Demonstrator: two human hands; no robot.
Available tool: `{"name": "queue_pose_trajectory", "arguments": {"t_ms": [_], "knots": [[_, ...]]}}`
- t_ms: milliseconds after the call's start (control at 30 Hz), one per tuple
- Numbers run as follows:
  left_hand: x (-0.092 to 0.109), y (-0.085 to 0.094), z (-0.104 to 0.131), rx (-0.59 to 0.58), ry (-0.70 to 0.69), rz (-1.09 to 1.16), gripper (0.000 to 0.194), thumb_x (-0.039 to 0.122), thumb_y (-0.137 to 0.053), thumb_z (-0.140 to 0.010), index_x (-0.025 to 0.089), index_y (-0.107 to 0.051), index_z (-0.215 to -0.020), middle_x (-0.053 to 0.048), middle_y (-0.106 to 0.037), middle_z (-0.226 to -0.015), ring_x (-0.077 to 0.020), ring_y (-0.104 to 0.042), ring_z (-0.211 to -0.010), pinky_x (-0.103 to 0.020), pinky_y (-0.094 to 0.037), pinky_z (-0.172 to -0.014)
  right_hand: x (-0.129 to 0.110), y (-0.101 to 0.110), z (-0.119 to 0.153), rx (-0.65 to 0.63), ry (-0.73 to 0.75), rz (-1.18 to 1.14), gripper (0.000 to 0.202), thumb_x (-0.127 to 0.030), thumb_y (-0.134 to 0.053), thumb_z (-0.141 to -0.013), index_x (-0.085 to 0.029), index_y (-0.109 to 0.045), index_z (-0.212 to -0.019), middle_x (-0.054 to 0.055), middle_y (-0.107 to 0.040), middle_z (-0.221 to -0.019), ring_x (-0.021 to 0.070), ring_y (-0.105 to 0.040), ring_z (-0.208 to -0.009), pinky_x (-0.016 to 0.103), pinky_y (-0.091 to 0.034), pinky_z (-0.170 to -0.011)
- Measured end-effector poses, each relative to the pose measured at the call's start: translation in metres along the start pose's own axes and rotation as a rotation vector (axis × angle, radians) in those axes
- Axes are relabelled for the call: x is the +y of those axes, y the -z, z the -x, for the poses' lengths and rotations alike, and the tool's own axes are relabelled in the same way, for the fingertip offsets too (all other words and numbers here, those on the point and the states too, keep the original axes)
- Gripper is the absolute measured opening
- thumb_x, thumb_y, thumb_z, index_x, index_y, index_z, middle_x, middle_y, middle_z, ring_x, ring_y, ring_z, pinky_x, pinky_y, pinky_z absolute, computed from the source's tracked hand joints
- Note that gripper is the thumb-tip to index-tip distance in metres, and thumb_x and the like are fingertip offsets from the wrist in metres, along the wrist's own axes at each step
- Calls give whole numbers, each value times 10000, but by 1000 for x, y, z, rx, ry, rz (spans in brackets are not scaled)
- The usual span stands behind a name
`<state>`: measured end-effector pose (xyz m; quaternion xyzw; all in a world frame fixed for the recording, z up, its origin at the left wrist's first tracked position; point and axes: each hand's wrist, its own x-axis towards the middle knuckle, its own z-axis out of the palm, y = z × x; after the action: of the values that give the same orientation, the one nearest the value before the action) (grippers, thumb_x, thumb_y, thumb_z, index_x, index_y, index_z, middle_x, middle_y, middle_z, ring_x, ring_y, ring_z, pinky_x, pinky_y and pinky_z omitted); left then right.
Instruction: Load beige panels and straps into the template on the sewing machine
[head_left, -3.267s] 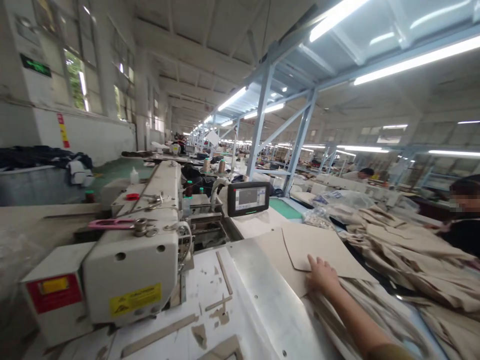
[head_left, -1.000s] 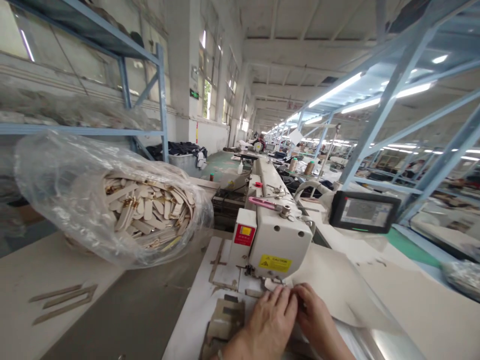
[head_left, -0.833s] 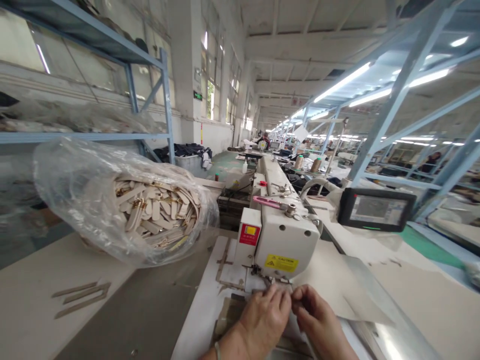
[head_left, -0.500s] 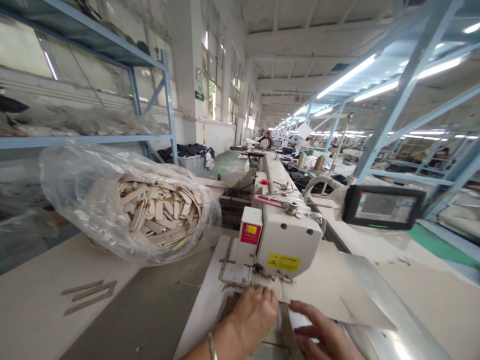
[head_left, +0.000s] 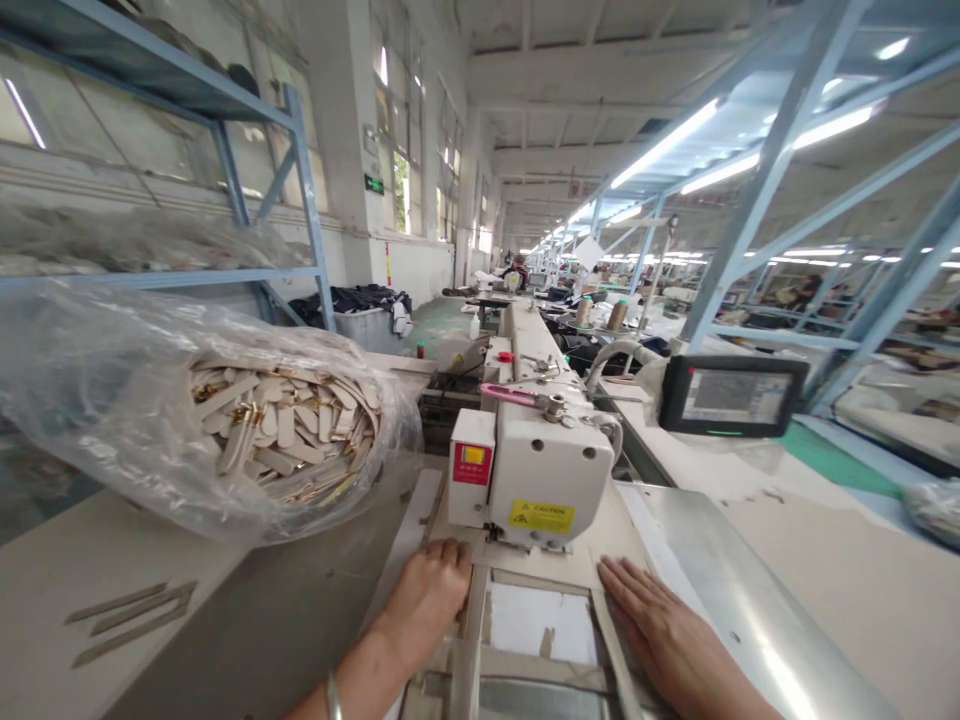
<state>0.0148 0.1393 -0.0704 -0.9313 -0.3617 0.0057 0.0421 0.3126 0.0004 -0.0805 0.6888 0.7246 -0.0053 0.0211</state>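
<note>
A beige sheet [head_left: 592, 545] lies under the white head of a sewing machine [head_left: 555, 455] with a yellow caution label. Against the sheet's left side, my left hand [head_left: 435, 585] is closed, its fingers curled down and their tips hidden. My right hand [head_left: 660, 620] lies flat at the right side, fingers stretched out over the sheet's edge. Between both hands is a flat beige frame [head_left: 472, 640] with a white panel [head_left: 540, 620] showing in its opening. A bracelet [head_left: 332, 695] circles my left wrist.
To the left stands a clear plastic bag [head_left: 330, 520] full of beige strips with gold-coloured metal parts. Several thin strips [head_left: 135, 610] lie on the table at lower left. On the right are a control screen [head_left: 731, 395] and a shiny metal plate [head_left: 720, 560].
My hands have moved apart, left hand leftward and right hand flattened down. The beige sheet that spread to the right now lies under the machine head. The view has shifted slightly right.
</note>
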Motion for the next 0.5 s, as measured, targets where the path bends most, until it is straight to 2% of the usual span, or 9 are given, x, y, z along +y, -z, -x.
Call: {"name": "queue_pose_trajectory", "arguments": {"t_ms": [133, 267, 367, 433, 500], "knots": [[-2, 5, 0, -19, 10, -1, 471, -58, -392, -906, 87, -614, -1296, -195, -688, -1212, -314, -672, -1114, -440, -610, -905, 7, 7, -11, -61, -31, 3, 546, -306, -239, -1042, -95, -375, -1527, 90, -324, -1572, 287, -302, -1463, 502, -295, -1223], [-1, 5, 4, -54, 7, -4, 479, -61, -384, -905, 65, -603, -1312, -219, -669, -1259, -322, -657, -1159, -444, -595, -944, -4, 11, -5, -76, -65, 4, 609, -415, -203, -1058, -66, -300, -1548, 124, -244, -1593, 296, -214, -1481, 496, -239, -1227], [-2, 4, 8, -76, 1, -6, 504, -68, -365, -906, 68, -589, -1336, -218, -644, -1314, -308, -644, -1188, -434, -580, -977, -14, 9, 5, -48, -48, 3, 607, -482, -211, -1057, -157, -286, -1564, 150, -194, -1600, 331, -143, -1471, 547, -274, -1195], [-2, 5, 11, -77, 16, 0, 539, -78, -335, -900, 78, -577, -1356, -214, -618, -1357, -301, -623, -1222, -431, -567, -1000, -17, 9, 8, -27, -42, 15, 567, -476, -243, -1055, -230, -305, -1562, 167, -182, -1599, 350, -116, -1458, 569, -300, -1177], [-1, 5, 13, -65, 38, 19, 633, -103, -307, -867, 133, -544, -1405, -185, -629, -1341, -285, -635, -1197, -424, -581, -971, -16, 9, 9, -22, -48, 22, 542, -446, -264, -1054, -250, -327, -1556, 180, -193, -1594, 354, -119, -1453, 569, -309, -1173]]}}
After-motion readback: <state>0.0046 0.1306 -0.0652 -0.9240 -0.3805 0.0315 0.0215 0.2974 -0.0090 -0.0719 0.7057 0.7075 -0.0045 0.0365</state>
